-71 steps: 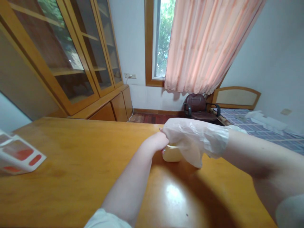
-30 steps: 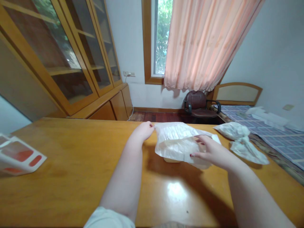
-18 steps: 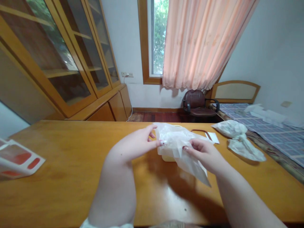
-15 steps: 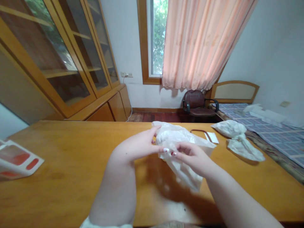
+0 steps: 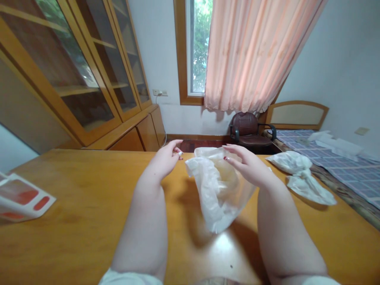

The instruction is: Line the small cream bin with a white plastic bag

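Note:
A white translucent plastic bag (image 5: 212, 190) stands on the wooden table, its mouth spread apart, with something pale and yellowish visible inside. To the left of the bag, my left hand (image 5: 169, 158) hovers with nothing in it, its fingers apart and not touching the plastic. My right hand (image 5: 245, 162) is over the bag's upper right edge, fingers extended and spread; whether the fingertips touch the plastic is hard to tell. The bag's far right side is hidden behind that hand.
A second knotted white bag (image 5: 305, 178) lies on the table's right side. At the left edge stands a white and red basket-like object (image 5: 29, 198). Beyond the table (image 5: 89, 190) are a brown armchair (image 5: 249, 128), a bed (image 5: 335, 154) and a glass-door cabinet (image 5: 103, 59).
My hands have moved apart, the left one letting go of the bag and moving left, the right one moving up. The bag's mouth has opened, showing its contents.

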`<state>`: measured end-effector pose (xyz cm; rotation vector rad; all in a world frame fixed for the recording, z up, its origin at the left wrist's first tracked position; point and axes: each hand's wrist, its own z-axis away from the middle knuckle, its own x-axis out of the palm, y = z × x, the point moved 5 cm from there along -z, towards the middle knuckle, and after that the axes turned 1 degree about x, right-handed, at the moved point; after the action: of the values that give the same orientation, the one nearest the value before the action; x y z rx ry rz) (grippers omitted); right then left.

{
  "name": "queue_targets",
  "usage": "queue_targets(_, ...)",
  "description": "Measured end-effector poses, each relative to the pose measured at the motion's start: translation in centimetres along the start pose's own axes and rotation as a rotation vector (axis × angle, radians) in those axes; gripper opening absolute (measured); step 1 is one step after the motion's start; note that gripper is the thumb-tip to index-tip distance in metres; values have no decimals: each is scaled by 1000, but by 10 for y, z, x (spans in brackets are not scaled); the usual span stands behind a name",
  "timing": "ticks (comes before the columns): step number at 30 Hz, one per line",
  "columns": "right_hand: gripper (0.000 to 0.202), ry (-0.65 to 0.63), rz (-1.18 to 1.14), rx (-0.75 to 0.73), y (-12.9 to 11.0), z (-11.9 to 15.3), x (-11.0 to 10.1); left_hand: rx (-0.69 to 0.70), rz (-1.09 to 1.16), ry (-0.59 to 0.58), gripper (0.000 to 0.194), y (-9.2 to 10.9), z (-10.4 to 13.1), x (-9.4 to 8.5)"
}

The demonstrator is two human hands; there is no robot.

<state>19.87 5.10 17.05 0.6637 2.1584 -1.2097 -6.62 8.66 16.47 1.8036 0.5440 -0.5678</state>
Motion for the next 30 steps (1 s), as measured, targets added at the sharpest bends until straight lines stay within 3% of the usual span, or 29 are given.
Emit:
queue_targets(3, 41, 26, 1, 22, 22, -7, 11, -88, 105, 61, 41, -3, 2, 2)
queue_targets(8, 48, 44, -7, -10, 38, -15, 27, -44, 135, -252, 59, 17, 18, 38)
queue_targets(11, 44, 178, 59, 69, 45, -19, 24, -52, 81, -308, 72, 25, 20, 54)
queue_targets(13, 36, 217, 108, 139, 50, -21, 20, -47, 40, -307, 68, 28, 17, 58)
queue_targets(17, 17, 184, 148, 224, 60, -20, 12, -47, -21, -199, 44, 26, 9, 49)
queue_targets(21, 15, 299, 48, 250, 64, -16, 0, -63, 33, 78, 27, 15, 1, 25)
queue_targets(25, 17, 435, -77, 191, 58, -14, -6, -17, 220, 274, 24, 0, -8, 14)
queue_targets(27, 16, 483, -83, 124, 53, -13, -7, -1, 304, 296, 28, -4, -11, 15)
queue_targets(30, 14, 543, -62, 69, 49, -10, -12, -7, 331, 155, 42, -2, -10, 19)
